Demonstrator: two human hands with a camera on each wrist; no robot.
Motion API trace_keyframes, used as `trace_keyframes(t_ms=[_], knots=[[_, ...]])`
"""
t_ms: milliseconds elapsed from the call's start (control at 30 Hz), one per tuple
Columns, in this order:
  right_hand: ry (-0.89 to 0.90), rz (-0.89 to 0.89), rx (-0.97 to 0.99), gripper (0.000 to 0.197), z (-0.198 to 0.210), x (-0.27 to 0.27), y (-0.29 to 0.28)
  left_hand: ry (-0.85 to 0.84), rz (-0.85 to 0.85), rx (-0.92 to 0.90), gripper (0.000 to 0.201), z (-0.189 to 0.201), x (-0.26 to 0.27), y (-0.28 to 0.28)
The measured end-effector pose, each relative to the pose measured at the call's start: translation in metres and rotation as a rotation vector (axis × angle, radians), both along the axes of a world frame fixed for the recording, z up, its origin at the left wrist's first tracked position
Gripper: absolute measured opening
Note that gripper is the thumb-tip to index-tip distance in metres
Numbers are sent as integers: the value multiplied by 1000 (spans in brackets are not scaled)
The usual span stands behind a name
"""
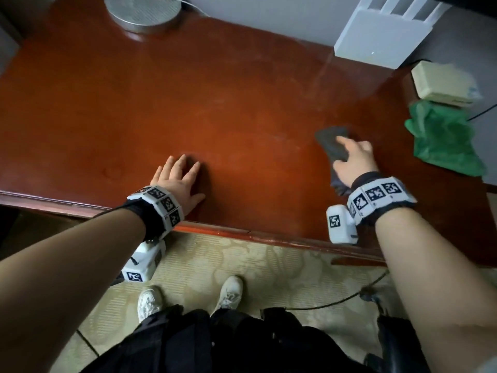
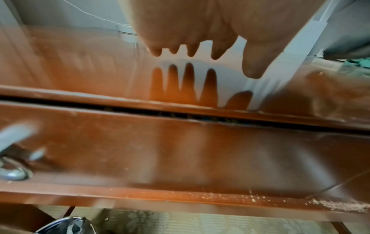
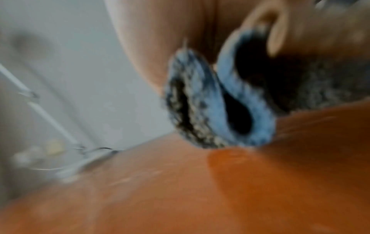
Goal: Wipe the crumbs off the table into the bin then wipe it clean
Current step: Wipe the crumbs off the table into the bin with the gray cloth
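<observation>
Across most of the head view spreads the red-brown worktop [image 1: 228, 90], glossy, with faint smears toward its far right. At the far right corner stands a white box-like device [image 1: 376, 39]; far left sits a round metal dish [image 1: 142, 12]. Off the right edge lies a crumpled green bag [image 1: 443, 138], with a pale block [image 1: 443, 82] just beyond it. On the near edge, left of centre, the left hand [image 1: 180, 179] rests flat, fingers [image 2: 216, 52] straight and spread. Toward the right, the right hand [image 1: 355, 160] presses a dark grey cloth [image 1: 333, 146] onto the surface, fingers [image 1: 343, 141] curled over its bunched folds. Pale crumbs [image 2: 330, 205] dot the ledge below the drawer front. Under the worktop, at lower left in the left wrist view, part of a shiny bin [image 2: 66, 226] shows.
</observation>
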State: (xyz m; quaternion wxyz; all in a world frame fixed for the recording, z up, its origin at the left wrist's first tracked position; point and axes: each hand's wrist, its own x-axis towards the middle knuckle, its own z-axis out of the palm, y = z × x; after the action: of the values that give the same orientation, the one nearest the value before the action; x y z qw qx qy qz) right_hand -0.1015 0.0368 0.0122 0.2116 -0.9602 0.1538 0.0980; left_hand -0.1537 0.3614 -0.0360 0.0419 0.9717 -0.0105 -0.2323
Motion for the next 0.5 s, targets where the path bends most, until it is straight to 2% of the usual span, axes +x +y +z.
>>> trace_keyframes(t_ms=[67,100,167,267,367,433,500], knots=[[162,-169,-103,55,-15,15,-22,26,-8,1,76,-3,-2,-8],[211,-161,-128,55,-22,18,-23,35,-11,3,78,-4,-2,-9],[182,45,-174,53,-32,16,-7,43,-20,16,79,-6,-2,-7],[113,579,-56,56,-35,-6,45,64,-32,47,80,-4,0,-3],[345,979,136,57,-23,-26,80,66,-38,81,82,-4,3,-6],[433,1057,181,56,-11,-20,77,53,-37,92,82,-4,3,-7],[284,981,180,54,1,-2,60,57,-37,96,82,-3,3,-8]])
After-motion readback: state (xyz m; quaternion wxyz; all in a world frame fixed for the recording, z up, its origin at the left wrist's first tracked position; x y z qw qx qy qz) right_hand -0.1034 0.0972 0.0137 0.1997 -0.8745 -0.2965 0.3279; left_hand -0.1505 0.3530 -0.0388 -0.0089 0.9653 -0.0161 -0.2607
